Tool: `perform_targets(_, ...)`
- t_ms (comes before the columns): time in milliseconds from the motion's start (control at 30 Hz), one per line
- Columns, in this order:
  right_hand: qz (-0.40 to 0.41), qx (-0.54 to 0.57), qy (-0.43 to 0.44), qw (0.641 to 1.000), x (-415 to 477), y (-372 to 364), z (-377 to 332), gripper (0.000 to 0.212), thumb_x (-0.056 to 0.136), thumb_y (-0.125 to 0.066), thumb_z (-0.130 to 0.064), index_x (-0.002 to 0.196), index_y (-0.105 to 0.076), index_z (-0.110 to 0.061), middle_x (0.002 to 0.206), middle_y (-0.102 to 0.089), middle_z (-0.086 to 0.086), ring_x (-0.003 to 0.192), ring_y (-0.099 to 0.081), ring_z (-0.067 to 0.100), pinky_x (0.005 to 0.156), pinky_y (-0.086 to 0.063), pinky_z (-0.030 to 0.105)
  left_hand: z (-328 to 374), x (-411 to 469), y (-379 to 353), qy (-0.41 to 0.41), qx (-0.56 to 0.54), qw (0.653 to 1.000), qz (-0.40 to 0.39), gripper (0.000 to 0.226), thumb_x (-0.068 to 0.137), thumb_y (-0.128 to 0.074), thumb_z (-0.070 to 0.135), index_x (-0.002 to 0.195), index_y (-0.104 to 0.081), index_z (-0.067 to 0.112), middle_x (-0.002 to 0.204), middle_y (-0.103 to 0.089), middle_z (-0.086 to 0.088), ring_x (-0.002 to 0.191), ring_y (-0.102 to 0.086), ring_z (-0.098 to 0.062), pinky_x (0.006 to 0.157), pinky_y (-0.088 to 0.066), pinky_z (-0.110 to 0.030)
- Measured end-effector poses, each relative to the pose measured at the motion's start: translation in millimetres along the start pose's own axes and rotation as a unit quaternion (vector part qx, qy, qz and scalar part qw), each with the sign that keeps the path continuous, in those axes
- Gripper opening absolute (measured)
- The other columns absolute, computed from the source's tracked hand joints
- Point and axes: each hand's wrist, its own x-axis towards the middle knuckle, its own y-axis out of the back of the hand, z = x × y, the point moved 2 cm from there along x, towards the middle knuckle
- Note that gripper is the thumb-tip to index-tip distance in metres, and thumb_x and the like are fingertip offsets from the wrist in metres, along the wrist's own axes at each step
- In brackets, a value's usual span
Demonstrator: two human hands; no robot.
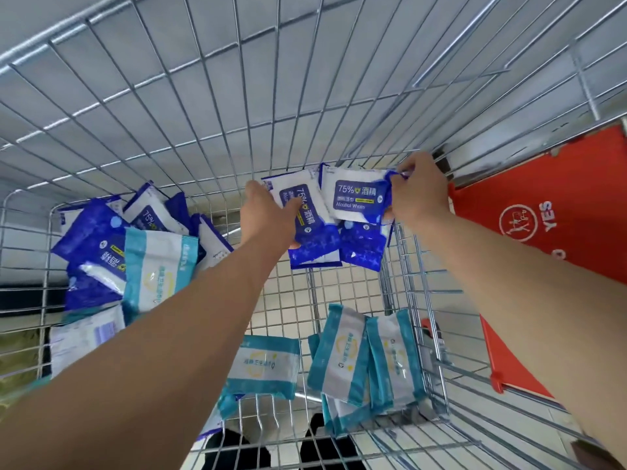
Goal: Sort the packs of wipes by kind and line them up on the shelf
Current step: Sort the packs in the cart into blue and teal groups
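A shop: wire shopping trolley [203, 96] with red pictogram flap [556, 178], heaps of identical wipe packs [359, 198].

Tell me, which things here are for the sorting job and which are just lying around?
For the job: blue alcohol packs, one gripped in each of the left hand and right hand; teal packs; wire cart holding them.
Just there: red cart flap; what look like dark shoes under the cart.

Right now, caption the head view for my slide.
Left hand grips one blue alcohol-wipe pack, right hand pinches a second blue pack, in a wire cart; teal packs lie nearer.
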Motion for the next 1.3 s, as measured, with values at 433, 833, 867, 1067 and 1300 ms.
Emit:
perform_targets(433,-0.077,-0.207,0.148,0.964,-34.3,-1.9,-1.4,0.041,0.093,-0.055,-0.015,0.133,-0.050,-0.011,0.154,-0.019,0.016,0.142,-0.022,0.029,0.112,-0.029,0.032,-9.9,-8.5,5.9,-0.109,0.243,0.964,-0.003,0.057,0.083,-0.070,0.044,0.118,-0.036,0.015,0.115,-0.056,-0.004,0.096,-0.061,-0.028,0.071,-0.047,-0.038)
perform_targets(833,-0.363,-0.216,0.246,0.872,-197.8,-84.5,-21.7,0.058,0.085,-0.067,-0.030,0.137,-0.046,-0.017,0.132,-0.054,0.004,0.123,-0.045,0.021,0.103,-0.035,0.033,-93.5,-73.3,157.6,-0.178,0.304,0.934,0.059,0.048,0.083,-0.071,0.031,0.123,-0.049,0.016,0.119,-0.052,-0.004,0.113,-0.046,-0.028,0.094,-0.038,-0.038)
perform_targets(867,-0.375,-0.223,0.235,0.869,-205.0,-93.3,-19.7,0.058,0.083,-0.070,-0.031,0.135,-0.049,-0.016,0.126,-0.058,0.005,0.119,-0.050,0.022,0.099,-0.039,0.034,-100.6,-70.3,165.5,-0.150,0.302,0.939,0.063,0.059,0.080,-0.074,0.031,0.129,-0.045,0.015,0.126,-0.048,-0.007,0.119,-0.042,-0.029,0.100,-0.035,-0.039)
perform_targets(1067,-0.363,-0.257,0.228,0.866,-221.3,-125.0,-9.9,0.040,0.074,-0.077,-0.030,0.106,-0.059,-0.014,0.089,-0.060,-0.001,0.081,-0.053,0.016,0.069,-0.041,0.028,-118.8,-42.7,171.6,-0.106,0.241,0.964,0.047,0.075,0.069,-0.084,0.031,0.128,-0.040,0.015,0.124,-0.052,-0.009,0.112,-0.053,-0.029,0.095,-0.045,-0.047)
perform_targets(1300,-0.407,-0.103,0.112,0.901,-221.7,-119.0,-26.0,0.021,0.078,-0.076,-0.022,0.093,-0.066,-0.010,0.083,-0.062,0.003,0.072,-0.053,0.014,0.059,-0.037,0.025,-108.4,-53.2,204.9,-0.109,0.105,0.985,0.076,0.030,0.088,-0.067,0.035,0.093,-0.055,0.009,0.077,-0.055,-0.001,0.067,-0.050,-0.019,0.050,-0.036,-0.018)
